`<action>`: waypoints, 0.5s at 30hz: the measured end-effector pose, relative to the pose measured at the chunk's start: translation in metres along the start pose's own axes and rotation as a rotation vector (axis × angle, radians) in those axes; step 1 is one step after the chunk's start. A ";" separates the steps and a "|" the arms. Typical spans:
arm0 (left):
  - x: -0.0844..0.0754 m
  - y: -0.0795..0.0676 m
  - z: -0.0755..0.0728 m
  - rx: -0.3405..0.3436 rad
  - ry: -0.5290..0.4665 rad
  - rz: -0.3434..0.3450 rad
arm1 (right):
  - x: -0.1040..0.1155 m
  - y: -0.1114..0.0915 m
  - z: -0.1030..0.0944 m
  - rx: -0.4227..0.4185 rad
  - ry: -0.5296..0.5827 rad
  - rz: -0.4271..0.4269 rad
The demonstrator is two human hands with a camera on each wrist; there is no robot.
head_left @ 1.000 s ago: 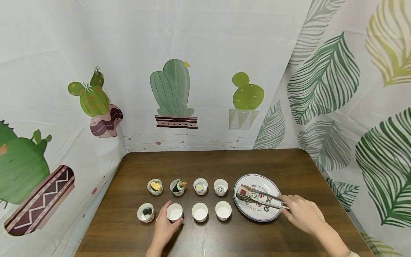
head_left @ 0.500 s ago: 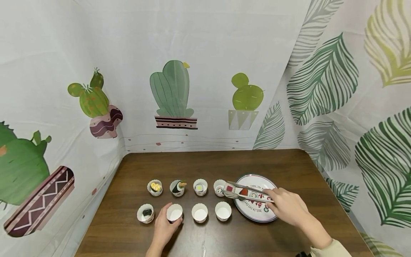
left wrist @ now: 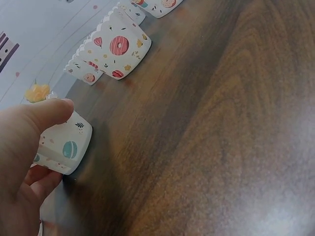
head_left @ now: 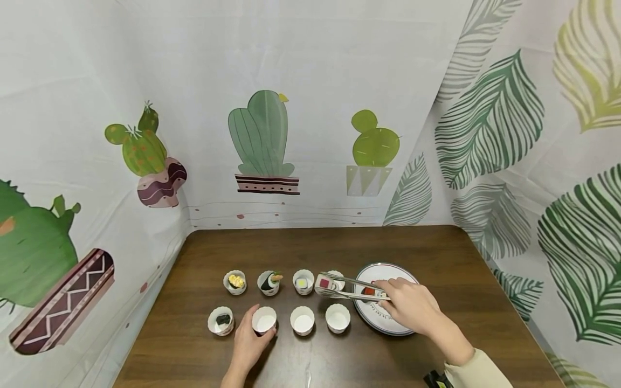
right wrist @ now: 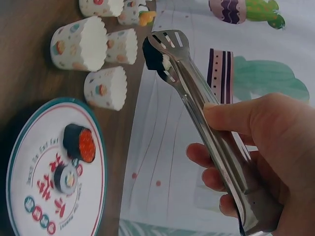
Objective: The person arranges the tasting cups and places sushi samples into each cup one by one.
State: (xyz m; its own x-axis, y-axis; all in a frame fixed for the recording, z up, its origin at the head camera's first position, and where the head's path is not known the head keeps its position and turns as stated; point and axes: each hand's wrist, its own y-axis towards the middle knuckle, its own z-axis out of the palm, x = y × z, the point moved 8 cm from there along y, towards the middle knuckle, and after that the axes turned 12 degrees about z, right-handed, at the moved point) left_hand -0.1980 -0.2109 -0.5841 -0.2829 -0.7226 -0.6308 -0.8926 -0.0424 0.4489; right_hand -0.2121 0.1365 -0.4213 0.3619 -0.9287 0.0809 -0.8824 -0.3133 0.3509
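Observation:
My left hand grips a white paper baking cup in the front row, thumb and fingers around its sides. The left wrist view shows that cup standing on the wood, printed with a teal macaron. In my right hand are metal tongs, with a sushi roll pinched in their tips, dark outside with a red centre. The tips hang over the rightmost back-row cup and partly cover it. Beneath my right hand is a round plate with roe-topped sushi and a small roll.
Other back-row cups contain yellow-topped sushi, a cone hand roll and a roll with a yellow centre. A dark-topped piece sits in the front-left cup. Two more cups stand right of my left hand. A printed cloth hangs behind the table.
My right hand has carried the tongs and the pinched sushi roll leftward from over the plate to the rightmost back cup. My left hand stays on its cup.

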 end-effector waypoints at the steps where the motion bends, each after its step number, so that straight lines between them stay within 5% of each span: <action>1: 0.000 0.000 0.000 -0.008 0.002 0.006 | 0.002 0.002 0.001 0.000 0.000 -0.004; 15: 0.000 0.000 0.000 -0.010 0.000 -0.006 | 0.043 0.021 0.016 0.025 0.015 -0.091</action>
State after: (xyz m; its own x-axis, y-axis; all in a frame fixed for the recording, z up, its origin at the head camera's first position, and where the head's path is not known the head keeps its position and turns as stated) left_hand -0.1978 -0.2116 -0.5842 -0.2776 -0.7226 -0.6331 -0.8907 -0.0534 0.4515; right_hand -0.2196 0.0868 -0.4250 0.4455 -0.8930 0.0641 -0.8528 -0.4014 0.3341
